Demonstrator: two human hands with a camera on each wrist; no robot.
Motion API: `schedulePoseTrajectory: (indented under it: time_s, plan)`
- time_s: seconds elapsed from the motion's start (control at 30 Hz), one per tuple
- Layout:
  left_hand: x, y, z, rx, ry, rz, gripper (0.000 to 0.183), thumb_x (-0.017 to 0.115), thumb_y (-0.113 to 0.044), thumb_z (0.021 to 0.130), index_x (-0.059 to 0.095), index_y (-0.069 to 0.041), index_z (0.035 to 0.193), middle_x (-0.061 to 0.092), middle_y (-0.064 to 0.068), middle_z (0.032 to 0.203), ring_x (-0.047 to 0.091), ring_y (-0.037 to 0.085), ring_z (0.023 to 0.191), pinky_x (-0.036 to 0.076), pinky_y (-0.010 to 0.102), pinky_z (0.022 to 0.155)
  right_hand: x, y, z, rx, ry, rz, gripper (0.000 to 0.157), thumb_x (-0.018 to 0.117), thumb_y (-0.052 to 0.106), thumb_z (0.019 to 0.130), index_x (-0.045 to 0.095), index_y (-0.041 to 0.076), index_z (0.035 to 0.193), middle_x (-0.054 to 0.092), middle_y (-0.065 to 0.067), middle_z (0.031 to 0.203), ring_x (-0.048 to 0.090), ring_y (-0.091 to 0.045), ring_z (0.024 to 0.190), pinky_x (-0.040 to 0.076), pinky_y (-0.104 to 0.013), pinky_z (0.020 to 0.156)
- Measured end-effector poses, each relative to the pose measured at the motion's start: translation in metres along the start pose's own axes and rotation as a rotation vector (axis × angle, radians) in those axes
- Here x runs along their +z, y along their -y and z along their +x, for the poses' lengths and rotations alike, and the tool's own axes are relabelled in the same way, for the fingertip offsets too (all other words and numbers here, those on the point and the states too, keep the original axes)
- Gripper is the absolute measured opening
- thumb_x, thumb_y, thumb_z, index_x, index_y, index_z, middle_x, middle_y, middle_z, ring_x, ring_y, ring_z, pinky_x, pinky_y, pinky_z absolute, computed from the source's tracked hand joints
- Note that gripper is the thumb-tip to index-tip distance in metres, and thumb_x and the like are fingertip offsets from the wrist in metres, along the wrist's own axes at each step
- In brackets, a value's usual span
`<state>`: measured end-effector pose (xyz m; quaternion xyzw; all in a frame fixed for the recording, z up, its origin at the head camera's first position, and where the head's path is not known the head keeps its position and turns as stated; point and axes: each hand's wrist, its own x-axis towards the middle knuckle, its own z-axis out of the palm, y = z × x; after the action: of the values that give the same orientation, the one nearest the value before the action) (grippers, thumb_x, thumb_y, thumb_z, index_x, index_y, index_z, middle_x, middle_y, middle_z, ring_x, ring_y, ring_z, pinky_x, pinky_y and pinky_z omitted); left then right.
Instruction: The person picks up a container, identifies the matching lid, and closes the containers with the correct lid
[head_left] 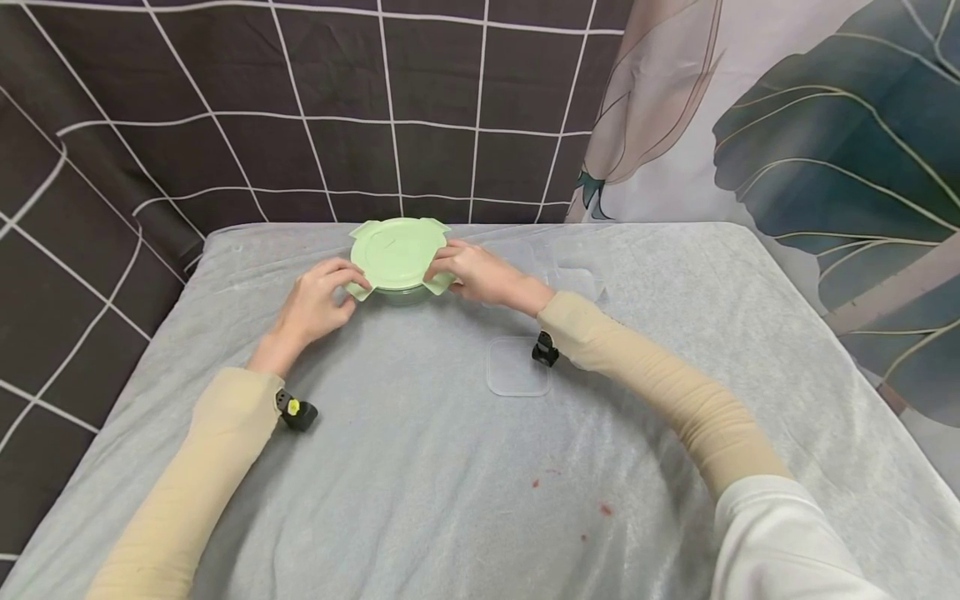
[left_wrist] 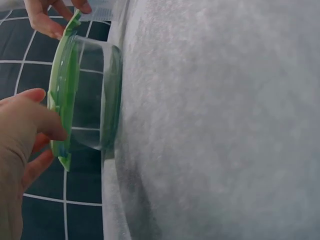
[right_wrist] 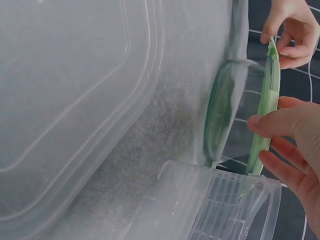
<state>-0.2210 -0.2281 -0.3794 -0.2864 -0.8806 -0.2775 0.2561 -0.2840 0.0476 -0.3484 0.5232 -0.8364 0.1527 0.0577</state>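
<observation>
A round, clear glass food container (left_wrist: 89, 97) stands at the table's far edge, with a light green lid (head_left: 397, 252) on top. The lid's corner flaps stick out past the rim. My left hand (head_left: 318, 298) pinches the near-left flap between thumb and fingers. On the other side, my right hand (head_left: 480, 271) pinches the near-right flap the same way. Seen in the right wrist view, the right thumb lies against the green edge (right_wrist: 265, 120) with the fingers behind it.
A flat, clear plastic lid (head_left: 517, 367) lies on the grey cloth under my right forearm. Beyond that forearm stands a clear plastic container (right_wrist: 200, 212), close beside the glass one. A dark checked curtain (head_left: 337, 150) hangs behind the table (head_left: 420, 467).
</observation>
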Motion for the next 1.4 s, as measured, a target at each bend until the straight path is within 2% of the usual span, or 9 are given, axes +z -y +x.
schedulePoseTrajectory:
  time_s: [0.1,0.3,0.43,0.57,0.83,1.17,1.4]
  plan:
    - [-0.002,-0.002,0.002,-0.037,0.018,0.009,0.025,0.059,0.007,0.07,0.071,-0.006,0.088,0.067,0.012,0.096,0.062,0.031,0.094,0.05,0.046,0.084,-0.002,0.001,0.001,-0.003,0.009,-0.001,0.034,0.071,-0.007,0.076,0.071,0.01,0.105,0.069,-0.006,0.111,0.055,-0.027,0.113,0.046,-0.036,0.104]
    - [-0.001,-0.011,0.01,-0.114,0.033,0.084,0.019,0.056,-0.003,0.086,0.071,-0.008,0.096,0.069,0.01,0.097,0.063,0.029,0.093,0.05,0.045,0.085,-0.007,0.004,0.004,0.006,0.065,0.011,0.027,0.072,0.008,0.081,0.07,0.01,0.108,0.068,-0.006,0.109,0.055,-0.026,0.112,0.046,-0.037,0.102]
    - [0.0,-0.016,0.017,-0.161,0.054,0.124,0.019,0.056,-0.007,0.089,0.071,-0.007,0.101,0.068,0.011,0.101,0.062,0.033,0.1,0.049,0.048,0.089,-0.01,0.005,0.006,0.025,0.096,0.017,0.022,0.067,0.019,0.088,0.071,0.01,0.108,0.068,-0.006,0.108,0.056,-0.024,0.111,0.044,-0.037,0.104]
    - [0.002,-0.021,0.023,-0.203,0.119,0.164,0.024,0.055,-0.012,0.091,0.07,-0.007,0.109,0.068,0.012,0.111,0.059,0.034,0.11,0.047,0.049,0.096,-0.011,0.006,0.007,0.043,0.097,0.024,0.02,0.062,0.019,0.092,0.072,0.011,0.106,0.07,-0.004,0.107,0.058,-0.023,0.11,0.043,-0.035,0.105]
    - [0.014,-0.024,0.035,-0.26,0.25,0.165,0.037,0.05,-0.019,0.096,0.06,-0.006,0.129,0.059,0.013,0.134,0.05,0.033,0.128,0.036,0.047,0.111,-0.013,0.006,0.013,0.131,0.004,0.03,0.018,0.061,0.015,0.092,0.073,0.008,0.103,0.071,-0.006,0.105,0.062,-0.023,0.105,0.048,-0.034,0.097]
    - [0.028,-0.028,0.044,-0.244,0.428,0.191,0.046,0.038,-0.027,0.102,0.044,-0.009,0.144,0.038,0.015,0.152,0.029,0.036,0.144,0.021,0.051,0.119,-0.016,-0.004,0.023,0.3,-0.133,0.055,0.018,0.06,0.013,0.093,0.074,0.006,0.101,0.074,-0.006,0.102,0.065,-0.021,0.097,0.05,-0.033,0.09]
    - [0.031,-0.031,0.044,-0.243,0.456,0.199,0.045,0.038,-0.029,0.102,0.044,-0.015,0.145,0.036,0.01,0.154,0.023,0.034,0.146,0.017,0.052,0.12,-0.016,-0.015,0.027,0.434,-0.177,0.16,0.018,0.06,0.013,0.093,0.073,0.006,0.103,0.074,-0.007,0.102,0.066,-0.019,0.092,0.053,-0.03,0.082]
